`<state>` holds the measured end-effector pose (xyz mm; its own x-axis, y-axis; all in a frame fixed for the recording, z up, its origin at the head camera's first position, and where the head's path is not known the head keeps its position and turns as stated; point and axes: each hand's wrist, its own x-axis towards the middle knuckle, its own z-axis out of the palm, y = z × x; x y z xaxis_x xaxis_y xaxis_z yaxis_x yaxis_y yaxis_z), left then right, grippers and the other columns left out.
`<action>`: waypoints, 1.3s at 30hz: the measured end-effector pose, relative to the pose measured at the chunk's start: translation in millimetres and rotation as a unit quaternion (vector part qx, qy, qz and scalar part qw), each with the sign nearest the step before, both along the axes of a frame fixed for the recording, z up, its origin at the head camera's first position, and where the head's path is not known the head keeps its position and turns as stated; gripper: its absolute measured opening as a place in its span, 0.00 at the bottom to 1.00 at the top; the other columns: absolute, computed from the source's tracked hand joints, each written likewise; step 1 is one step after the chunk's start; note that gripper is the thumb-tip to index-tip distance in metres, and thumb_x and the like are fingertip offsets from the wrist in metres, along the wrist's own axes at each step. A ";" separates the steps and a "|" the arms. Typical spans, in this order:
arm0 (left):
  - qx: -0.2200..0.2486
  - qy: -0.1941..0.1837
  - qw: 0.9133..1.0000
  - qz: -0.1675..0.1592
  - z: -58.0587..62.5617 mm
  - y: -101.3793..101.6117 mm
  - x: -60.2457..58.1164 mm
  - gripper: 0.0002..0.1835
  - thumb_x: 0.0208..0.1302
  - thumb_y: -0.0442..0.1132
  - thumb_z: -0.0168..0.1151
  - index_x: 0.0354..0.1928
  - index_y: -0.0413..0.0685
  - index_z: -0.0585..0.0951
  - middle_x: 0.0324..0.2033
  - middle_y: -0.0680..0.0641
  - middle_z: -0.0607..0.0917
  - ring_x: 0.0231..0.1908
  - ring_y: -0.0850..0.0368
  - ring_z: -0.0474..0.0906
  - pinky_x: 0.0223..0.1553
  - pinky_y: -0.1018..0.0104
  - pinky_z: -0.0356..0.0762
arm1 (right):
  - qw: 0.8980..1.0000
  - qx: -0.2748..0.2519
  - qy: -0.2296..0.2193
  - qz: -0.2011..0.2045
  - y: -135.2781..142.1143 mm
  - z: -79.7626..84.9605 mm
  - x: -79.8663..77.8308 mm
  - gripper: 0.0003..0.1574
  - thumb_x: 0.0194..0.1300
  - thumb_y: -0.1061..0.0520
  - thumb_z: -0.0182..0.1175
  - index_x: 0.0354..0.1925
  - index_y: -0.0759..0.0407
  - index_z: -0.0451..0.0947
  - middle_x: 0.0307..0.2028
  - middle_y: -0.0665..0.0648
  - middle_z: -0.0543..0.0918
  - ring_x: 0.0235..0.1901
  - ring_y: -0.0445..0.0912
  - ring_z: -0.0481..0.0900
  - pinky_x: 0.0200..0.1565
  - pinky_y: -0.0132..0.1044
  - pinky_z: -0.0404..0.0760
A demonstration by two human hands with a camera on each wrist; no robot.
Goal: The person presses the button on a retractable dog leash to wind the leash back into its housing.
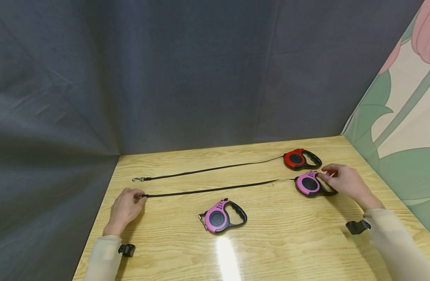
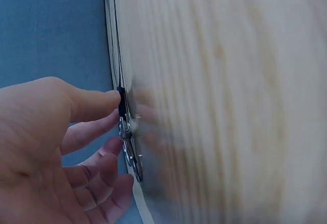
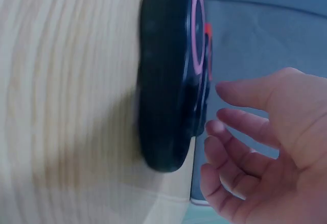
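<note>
A pink-and-black retractable dog leash (image 1: 306, 190) lies on the right of the table, its black strap (image 1: 215, 189) drawn out straight to the left. At the strap's far end, my left hand (image 1: 125, 207) pinches the black sleeve (image 2: 121, 99) beside the metal clip (image 2: 125, 132) between thumb and forefinger. My right hand (image 1: 345, 181) is at the handle of that pink leash. In the right wrist view its fingers (image 3: 217, 155) are loosely bent beside the black handle (image 3: 166, 91), with a gap showing between them.
Behind, a red retractable leash (image 1: 295, 159) lies with its strap (image 1: 215, 168) stretched out leftward to a metal clip (image 1: 138, 179). Another pink leash (image 1: 216, 218), strap wound in, sits nearer the front. Dark curtains (image 1: 201, 78) border the wooden table (image 1: 271, 242) behind and at left; a flowered panel (image 1: 404, 156) stands right.
</note>
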<state>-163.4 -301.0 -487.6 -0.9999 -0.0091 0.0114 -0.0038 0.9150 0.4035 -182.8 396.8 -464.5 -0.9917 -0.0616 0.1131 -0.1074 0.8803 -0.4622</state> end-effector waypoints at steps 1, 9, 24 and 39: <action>-0.001 -0.002 1.000 0.001 0.3 -1.3 -0.1 0.17 0.76 0.42 0.65 0.58 0.40 0.86 0.51 0.35 0.84 0.45 0.39 0.84 0.44 0.41 0.81 | 1.000 0.001 -0.004 -0.001 1.9 -0.8 -0.6 0.20 0.70 0.54 0.70 0.48 0.71 0.86 0.33 0.61 0.89 0.30 0.44 0.82 0.31 0.36 0.75; 0.005 -0.036 0.999 0.003 3.8 -10.6 -5.4 0.15 0.75 0.43 0.65 0.55 0.42 0.87 0.48 0.37 0.86 0.45 0.39 0.84 0.45 0.40 0.80 | 0.999 0.007 -0.029 -0.018 14.3 -8.8 -4.3 0.24 0.70 0.51 0.70 0.51 0.72 0.85 0.37 0.65 0.89 0.34 0.52 0.86 0.33 0.39 0.76; 0.017 -0.103 0.994 0.020 8.2 -12.2 -8.9 0.12 0.76 0.45 0.65 0.49 0.43 0.84 0.41 0.43 0.85 0.37 0.49 0.79 0.39 0.55 0.72 | 0.999 0.023 -0.039 -0.010 15.3 -27.9 -16.9 0.21 0.70 0.49 0.68 0.47 0.67 0.87 0.35 0.65 0.90 0.35 0.56 0.85 0.35 0.44 0.77; 0.017 -0.102 0.995 0.015 4.4 -21.1 -7.1 0.16 0.78 0.49 0.63 0.47 0.41 0.83 0.35 0.46 0.82 0.33 0.51 0.74 0.35 0.61 0.66 | 0.997 -0.052 -0.042 -0.039 5.6 -15.8 -8.0 0.19 0.77 0.52 0.63 0.47 0.70 0.83 0.34 0.62 0.87 0.32 0.46 0.77 0.33 0.37 0.73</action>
